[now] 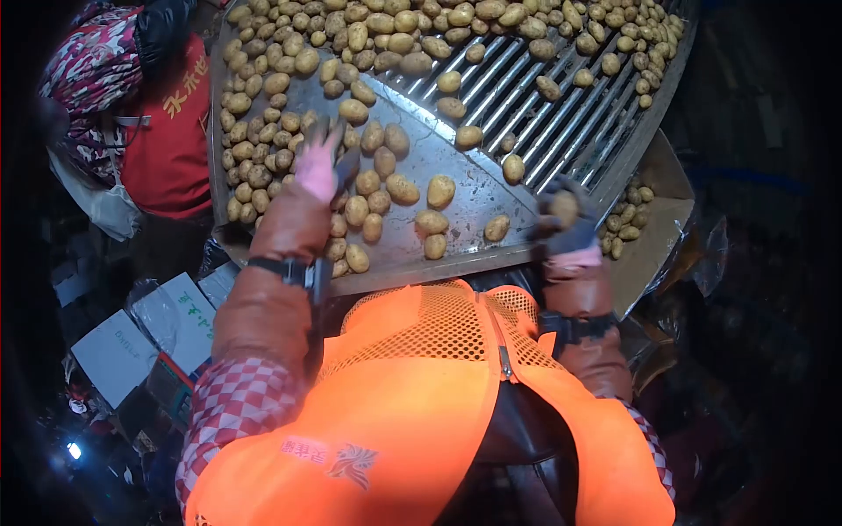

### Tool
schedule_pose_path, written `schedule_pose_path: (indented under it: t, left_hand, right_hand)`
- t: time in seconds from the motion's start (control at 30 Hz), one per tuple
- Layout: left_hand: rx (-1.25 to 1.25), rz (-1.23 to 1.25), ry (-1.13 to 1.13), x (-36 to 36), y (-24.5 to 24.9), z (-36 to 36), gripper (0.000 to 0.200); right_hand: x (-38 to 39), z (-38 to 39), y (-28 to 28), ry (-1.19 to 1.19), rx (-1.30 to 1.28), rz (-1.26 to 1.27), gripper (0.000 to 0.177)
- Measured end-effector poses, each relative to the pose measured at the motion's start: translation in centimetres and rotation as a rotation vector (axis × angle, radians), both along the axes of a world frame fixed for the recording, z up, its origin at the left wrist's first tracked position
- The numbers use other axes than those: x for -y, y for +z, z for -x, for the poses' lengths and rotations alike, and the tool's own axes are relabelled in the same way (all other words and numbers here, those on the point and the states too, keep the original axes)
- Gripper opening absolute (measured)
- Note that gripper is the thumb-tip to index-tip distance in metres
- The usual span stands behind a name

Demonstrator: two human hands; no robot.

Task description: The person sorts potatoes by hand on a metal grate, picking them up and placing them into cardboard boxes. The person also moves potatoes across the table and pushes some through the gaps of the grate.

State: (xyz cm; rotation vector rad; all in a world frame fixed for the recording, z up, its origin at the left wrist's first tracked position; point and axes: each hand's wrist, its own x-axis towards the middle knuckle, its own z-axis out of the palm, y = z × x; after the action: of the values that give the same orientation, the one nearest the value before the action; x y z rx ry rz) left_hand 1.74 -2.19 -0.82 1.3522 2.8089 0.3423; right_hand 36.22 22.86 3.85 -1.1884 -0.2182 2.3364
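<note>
Holding one potato [563,209], right hand [570,235].

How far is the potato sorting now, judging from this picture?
Done: a few boxed potatoes already lie in the cardboard box at the right. In hand: the right hand holds a potato in its grip, and the left hand is spread over the loose potatoes. Left: very many of these cover the metal sorting table, so most work seems to remain.

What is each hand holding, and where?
Right hand cups one potato around its sides; left hand rests spread on the potato pile, gripping nothing.
</note>
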Motion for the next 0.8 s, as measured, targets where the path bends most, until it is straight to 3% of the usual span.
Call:
schedule_pose_path:
  t: [0.03,0.1,0.17,0.2,0.27,0.37,0.43,0.47,0.53,0.6,0.63,0.7,0.73,0.8]
  left_hand:
    - [-0.021,-0.033,-0.058,2.1,-0.1,-0.4,0.045]
    - [-0.035,-0.067,-0.124,4.3,0.3,-1.8,0.041]
    - [0.114,0.107,0.236,5.0,1.6,-3.4,0.043]
    - [0.112,0.048,0.086,3.8,3.1,-4.6,0.043]
    - [0.249,0.072,-0.217,0.2,5.6,-8.0,0.052]
    - [0.232,0.367,-0.324,-3.6,4.3,-9.7,0.053]
    - [0.263,0.407,-0.304,-4.6,3.1,-8.2,0.052]
    - [0.36,0.358,-0.233,-4.5,3.3,-7.4,0.049]
    - [0.457,0.306,-0.173,-4.7,5.1,-7.6,0.047]
    - [0.692,0.144,-0.044,-4.2,8.5,-9.6,0.05]
    - [0.692,0.12,-0.093,-4.7,8.6,-11.1,0.06]
    - [0.871,-0.051,-0.104,-4.9,10.2,-12.4,0.051]
    - [0.944,-0.122,-0.05,-5.2,10.3,-12.5,0.048]
    - [1.021,-0.337,0.048,-3.2,6.5,-11.3,0.041]
  right_hand:
    - [-2.6,-5.3,-2.4,-0.063,-0.196,-0.178,0.031]
    - [-5.5,-11.9,-1.2,-0.339,-0.349,0.0,0.05]
    - [-5.7,-15.0,-1.1,-0.444,0.059,-0.377,0.065]
    - [-5.4,-14.8,-1.3,-0.442,0.057,-0.383,0.065]
    - [-3.6,-14.2,-1.5,0.078,-0.54,-0.379,0.066]
    - [-2.4,-10.9,-9.8,0.112,-0.352,-0.317,0.054]
    - [2.9,-2.5,-1.8,0.233,-0.038,-0.178,0.048]
    - [5.0,0.0,0.3,0.42,0.043,-0.33,0.051]
    - [5.7,1.3,-1.0,0.63,-0.131,-0.15,0.076]
    - [7.5,2.6,-0.5,0.546,-0.293,-0.039,0.076]
    - [8.2,3.4,-0.2,0.555,-0.289,-0.034,0.076]
    - [8.9,5.3,0.2,0.689,-0.095,-0.522,0.062]
    - [7.8,4.7,0.2,0.697,-0.096,-0.526,0.062]
    - [3.5,0.9,0.4,0.454,-0.227,-0.059,0.05]
